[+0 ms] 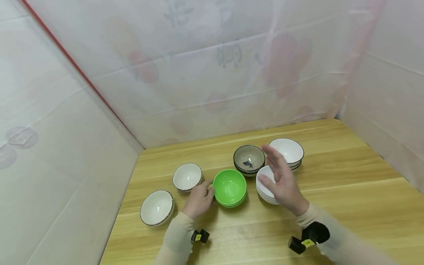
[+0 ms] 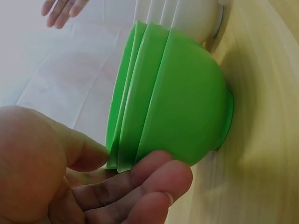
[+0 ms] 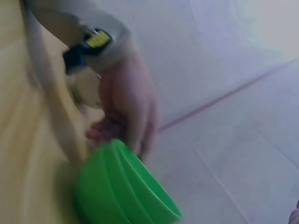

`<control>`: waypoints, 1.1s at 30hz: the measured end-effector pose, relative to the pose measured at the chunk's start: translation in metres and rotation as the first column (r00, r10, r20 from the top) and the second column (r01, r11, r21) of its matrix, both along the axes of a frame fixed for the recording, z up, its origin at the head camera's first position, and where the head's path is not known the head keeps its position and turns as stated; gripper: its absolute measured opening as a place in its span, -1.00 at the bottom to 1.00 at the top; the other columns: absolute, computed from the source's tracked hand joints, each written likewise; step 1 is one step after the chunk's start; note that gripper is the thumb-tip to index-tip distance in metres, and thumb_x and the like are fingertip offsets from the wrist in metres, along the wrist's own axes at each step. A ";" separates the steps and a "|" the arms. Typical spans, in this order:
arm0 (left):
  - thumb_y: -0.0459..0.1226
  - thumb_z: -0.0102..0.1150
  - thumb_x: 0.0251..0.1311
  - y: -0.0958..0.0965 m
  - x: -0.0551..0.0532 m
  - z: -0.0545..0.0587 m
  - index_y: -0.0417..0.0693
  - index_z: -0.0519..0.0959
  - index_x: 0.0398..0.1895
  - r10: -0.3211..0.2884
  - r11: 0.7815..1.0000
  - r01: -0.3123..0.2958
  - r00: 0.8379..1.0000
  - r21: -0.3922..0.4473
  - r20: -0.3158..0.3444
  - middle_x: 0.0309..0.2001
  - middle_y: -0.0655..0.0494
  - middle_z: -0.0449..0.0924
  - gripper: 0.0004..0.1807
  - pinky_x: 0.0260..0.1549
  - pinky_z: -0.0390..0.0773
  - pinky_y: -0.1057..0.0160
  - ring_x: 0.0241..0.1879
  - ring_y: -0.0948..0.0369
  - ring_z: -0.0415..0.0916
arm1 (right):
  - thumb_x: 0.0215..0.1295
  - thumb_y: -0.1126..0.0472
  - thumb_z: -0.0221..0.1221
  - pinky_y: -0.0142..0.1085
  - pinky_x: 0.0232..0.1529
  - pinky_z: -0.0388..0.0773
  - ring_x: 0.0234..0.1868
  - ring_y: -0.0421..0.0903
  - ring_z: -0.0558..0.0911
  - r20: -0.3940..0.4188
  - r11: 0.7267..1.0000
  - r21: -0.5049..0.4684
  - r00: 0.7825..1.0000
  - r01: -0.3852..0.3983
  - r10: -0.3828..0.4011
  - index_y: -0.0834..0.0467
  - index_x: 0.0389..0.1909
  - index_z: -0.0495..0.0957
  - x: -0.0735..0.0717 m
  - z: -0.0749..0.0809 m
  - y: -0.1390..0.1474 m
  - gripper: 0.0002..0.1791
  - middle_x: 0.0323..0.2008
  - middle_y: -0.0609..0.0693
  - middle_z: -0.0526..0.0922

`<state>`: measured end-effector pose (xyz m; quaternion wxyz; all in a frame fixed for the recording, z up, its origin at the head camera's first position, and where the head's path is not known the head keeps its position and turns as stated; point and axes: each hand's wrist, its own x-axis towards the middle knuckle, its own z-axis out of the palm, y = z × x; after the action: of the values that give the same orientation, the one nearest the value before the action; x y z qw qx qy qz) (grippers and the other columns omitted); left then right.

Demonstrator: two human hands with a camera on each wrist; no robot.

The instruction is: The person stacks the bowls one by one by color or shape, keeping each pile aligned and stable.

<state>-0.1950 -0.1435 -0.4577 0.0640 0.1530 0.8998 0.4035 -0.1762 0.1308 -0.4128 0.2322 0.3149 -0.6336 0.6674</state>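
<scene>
A stack of green bowls [image 1: 230,187] stands upright near the middle of the table. At its left side, my left hand [image 1: 198,200] pinches the edge. In the left wrist view the thumb lies at the rims of the green bowls [image 2: 187,93], and the other fingers bend against their outer wall. My right hand [image 1: 285,186] is raised over a stack of white bowls [image 1: 265,194], holding nothing, its fingers extended and thumb apart. Whether it touches those white bowls cannot be told.
Behind the green stack are grey-brown bowls [image 1: 249,154] with a dark fish design. Dark-rimmed white bowls [image 1: 289,150] stand at the back right. Two separate cream bowls [image 1: 187,176] [image 1: 157,207] sit to the left on the wooden table [image 1: 347,176]. Pale sheeting [image 1: 198,84] hangs around it.
</scene>
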 end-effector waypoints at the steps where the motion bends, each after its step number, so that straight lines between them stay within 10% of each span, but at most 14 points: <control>1: -0.32 -0.15 0.42 0.001 0.000 -0.001 -0.30 0.36 0.28 0.003 1.000 -0.003 1.000 0.010 0.004 -0.61 0.01 0.61 -0.58 -0.70 0.51 0.30 -0.68 0.21 0.53 | 0.02 0.68 0.09 -0.23 0.42 0.04 0.41 0.17 0.11 0.019 1.000 -0.020 1.000 0.010 -0.010 0.47 0.37 0.05 -0.003 0.002 0.007 -0.18 0.37 0.31 0.15; 9: -0.28 -0.03 0.40 0.014 0.002 -0.003 -0.27 0.36 0.26 0.043 0.999 -0.043 0.999 0.020 0.007 -0.59 0.05 0.62 -0.58 -0.69 0.53 0.31 -0.63 0.15 0.59 | 0.16 0.66 0.03 -0.26 0.44 -0.03 0.42 0.12 0.05 0.162 0.973 -0.206 0.984 0.101 -0.068 0.41 0.37 0.07 -0.024 0.007 0.058 -0.28 0.35 0.20 0.18; 33: -0.37 0.03 0.17 0.039 0.002 0.002 -0.28 0.38 0.13 0.105 0.994 -0.105 0.994 -0.009 0.016 -0.74 0.22 0.50 -0.58 -0.86 0.31 0.33 -0.82 0.28 0.35 | 0.26 0.48 0.14 -0.32 0.41 0.03 0.40 0.07 0.09 0.330 0.932 -0.192 0.915 0.306 -0.232 0.32 0.38 0.10 -0.054 -0.021 0.101 -0.31 0.32 0.09 0.19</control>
<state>-0.1934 -0.1043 -0.4553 0.0508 0.1021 0.9078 0.4036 -0.2297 0.2319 -0.4335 0.2593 0.0880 -0.6137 0.7406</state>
